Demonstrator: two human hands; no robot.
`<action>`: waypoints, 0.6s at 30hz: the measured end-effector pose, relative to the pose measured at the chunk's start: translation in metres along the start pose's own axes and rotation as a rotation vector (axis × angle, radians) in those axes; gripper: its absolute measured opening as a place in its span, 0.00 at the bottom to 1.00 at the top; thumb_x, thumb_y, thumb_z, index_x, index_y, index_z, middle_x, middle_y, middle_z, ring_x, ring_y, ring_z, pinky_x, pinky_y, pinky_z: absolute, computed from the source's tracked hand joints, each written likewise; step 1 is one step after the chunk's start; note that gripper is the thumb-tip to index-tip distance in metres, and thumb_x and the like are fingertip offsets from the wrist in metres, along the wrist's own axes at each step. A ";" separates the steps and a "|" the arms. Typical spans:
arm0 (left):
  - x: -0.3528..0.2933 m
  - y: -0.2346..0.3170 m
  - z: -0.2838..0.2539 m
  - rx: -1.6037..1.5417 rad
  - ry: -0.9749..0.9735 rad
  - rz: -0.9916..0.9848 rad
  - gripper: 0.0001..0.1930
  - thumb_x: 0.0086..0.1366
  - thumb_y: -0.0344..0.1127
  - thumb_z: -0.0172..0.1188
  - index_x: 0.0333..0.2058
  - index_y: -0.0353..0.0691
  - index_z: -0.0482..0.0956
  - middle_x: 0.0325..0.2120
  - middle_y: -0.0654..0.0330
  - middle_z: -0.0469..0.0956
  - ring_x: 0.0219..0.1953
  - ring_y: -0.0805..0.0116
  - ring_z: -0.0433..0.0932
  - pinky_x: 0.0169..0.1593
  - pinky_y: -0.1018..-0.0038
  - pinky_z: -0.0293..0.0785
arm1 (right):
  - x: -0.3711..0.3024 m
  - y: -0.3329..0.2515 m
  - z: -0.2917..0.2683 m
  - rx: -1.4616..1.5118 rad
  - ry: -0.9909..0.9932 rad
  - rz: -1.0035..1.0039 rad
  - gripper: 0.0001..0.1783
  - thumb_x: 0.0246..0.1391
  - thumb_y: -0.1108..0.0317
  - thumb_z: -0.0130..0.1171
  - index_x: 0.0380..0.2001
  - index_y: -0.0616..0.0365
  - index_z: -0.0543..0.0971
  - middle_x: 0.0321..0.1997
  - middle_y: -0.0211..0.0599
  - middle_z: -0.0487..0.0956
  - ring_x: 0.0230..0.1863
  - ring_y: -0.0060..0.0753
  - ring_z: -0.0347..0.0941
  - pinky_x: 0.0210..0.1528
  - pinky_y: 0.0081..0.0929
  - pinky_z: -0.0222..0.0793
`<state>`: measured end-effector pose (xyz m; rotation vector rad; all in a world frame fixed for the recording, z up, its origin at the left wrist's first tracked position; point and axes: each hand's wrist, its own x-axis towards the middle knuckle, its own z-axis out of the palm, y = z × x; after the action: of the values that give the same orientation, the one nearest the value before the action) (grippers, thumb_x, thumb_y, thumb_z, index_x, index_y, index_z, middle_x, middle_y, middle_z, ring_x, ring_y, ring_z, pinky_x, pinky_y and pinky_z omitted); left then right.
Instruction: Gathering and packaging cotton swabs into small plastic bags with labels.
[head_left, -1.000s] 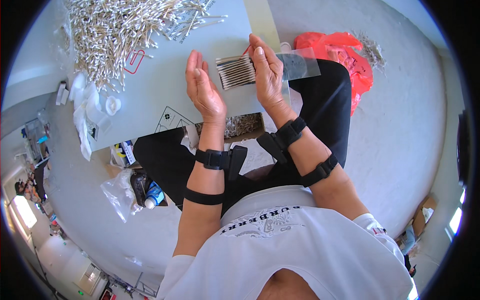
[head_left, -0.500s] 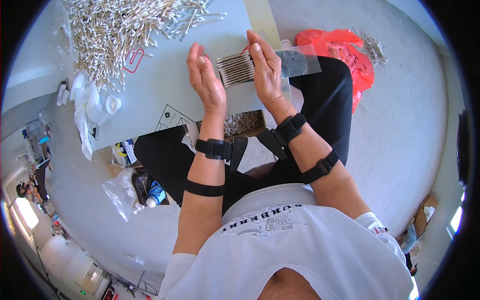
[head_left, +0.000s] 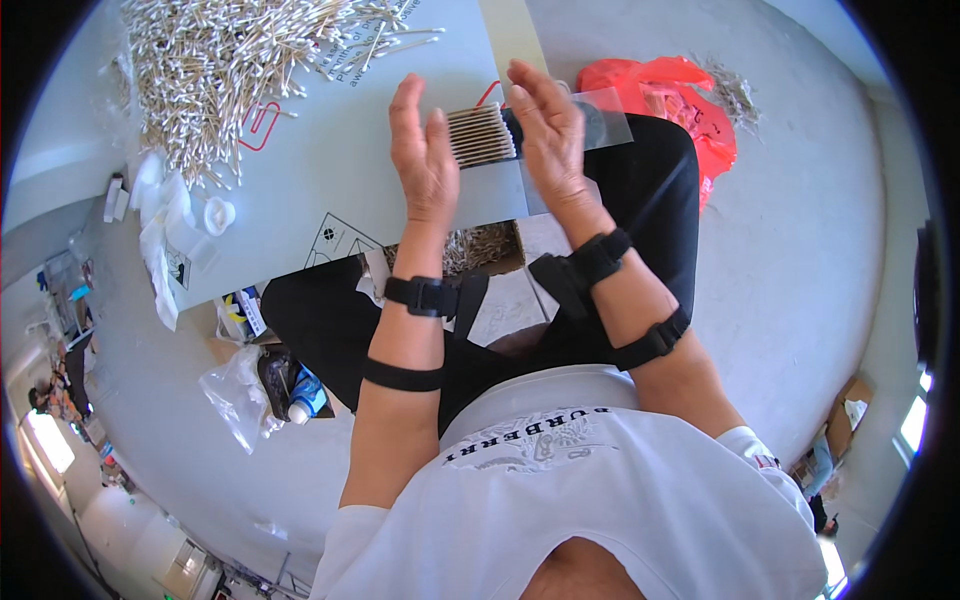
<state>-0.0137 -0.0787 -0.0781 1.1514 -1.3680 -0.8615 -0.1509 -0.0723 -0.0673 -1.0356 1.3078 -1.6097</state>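
A neat bundle of cotton swabs [head_left: 481, 135] lies on the grey table [head_left: 330, 180] between my two hands. My left hand [head_left: 424, 160] presses flat against the bundle's left end, fingers straight and together. My right hand [head_left: 548, 135] presses against its right end, also flat. A clear plastic bag [head_left: 607, 118] lies under and behind my right hand. A big loose heap of cotton swabs [head_left: 230, 70] covers the table's far left part.
A red plastic bag [head_left: 680, 95] lies on the floor to the right of my knee. White wrappers and a small cap [head_left: 218, 214] sit near the table's left edge. An open box of swabs [head_left: 478, 248] and bags stand under the table.
Both hands have closed in slightly on the swab bundle and shifted a little nearer to me; the bundle looks squared up between the palms.
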 end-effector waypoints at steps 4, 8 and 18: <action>-0.010 0.022 -0.002 0.900 -0.388 0.326 0.33 0.66 0.52 0.55 0.64 0.40 0.61 0.67 0.52 0.56 0.69 0.53 0.55 0.70 0.54 0.46 | 0.013 -0.008 -0.057 -0.311 0.062 0.016 0.04 0.52 0.76 0.62 0.33 0.62 0.80 0.27 0.33 0.78 0.27 0.21 0.73 0.32 0.19 0.71; -0.021 0.015 0.002 0.925 -0.465 0.304 0.40 0.62 0.56 0.57 0.66 0.42 0.57 0.69 0.53 0.54 0.71 0.57 0.51 0.71 0.52 0.41 | 0.002 -0.021 -0.068 -0.666 -0.029 -0.107 0.04 0.49 0.72 0.63 0.27 0.59 0.79 0.26 0.38 0.77 0.24 0.31 0.75 0.31 0.27 0.73; -0.023 0.008 0.001 0.925 -0.496 0.281 0.39 0.65 0.56 0.52 0.69 0.44 0.51 0.70 0.55 0.51 0.72 0.58 0.48 0.71 0.52 0.39 | 0.002 -0.049 -0.020 -1.571 -0.451 -0.052 0.08 0.45 0.67 0.58 0.25 0.58 0.83 0.26 0.47 0.82 0.29 0.50 0.81 0.31 0.40 0.77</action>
<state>-0.0175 -0.0543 -0.0768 1.4047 -2.4140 -0.2812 -0.1745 -0.0606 -0.0218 -2.1001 2.1273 0.0000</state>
